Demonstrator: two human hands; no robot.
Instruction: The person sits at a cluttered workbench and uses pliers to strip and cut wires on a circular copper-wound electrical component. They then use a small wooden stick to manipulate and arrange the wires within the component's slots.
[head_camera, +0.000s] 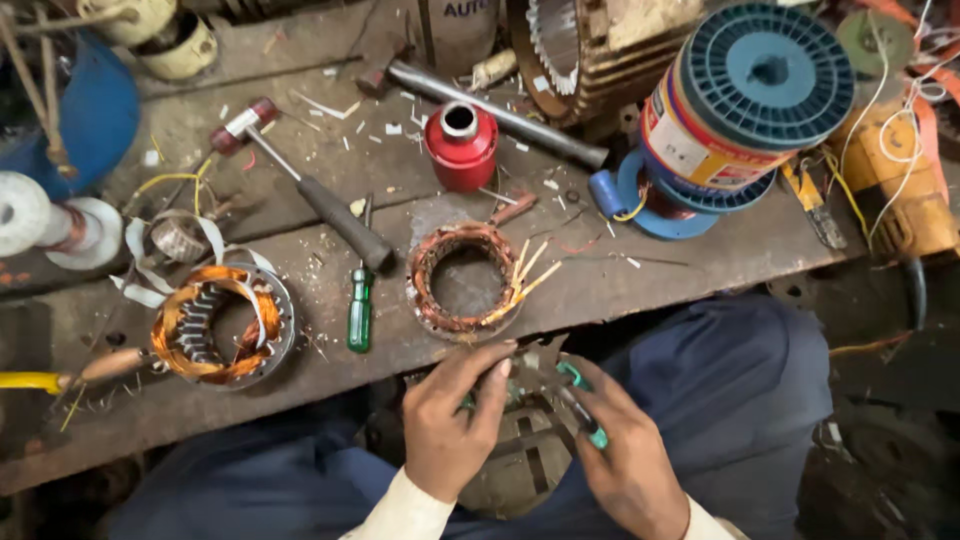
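My left hand (450, 420) pinches the round metal housing (515, 460) in my lap; my right hand (625, 455) closes around green-handled pliers (580, 400).

On my tabletop (640, 280) the screwdriver (360, 305) lies between two stators (222, 322) (hammer (300, 180) behind it), with the wire spool (735, 100) far right.

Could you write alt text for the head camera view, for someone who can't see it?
A person's left hand and right hand work pliers with green handles on a metal part in the lap, beside a workbench with copper-wound stators, a hammer, a green screwdriver and wire spools.
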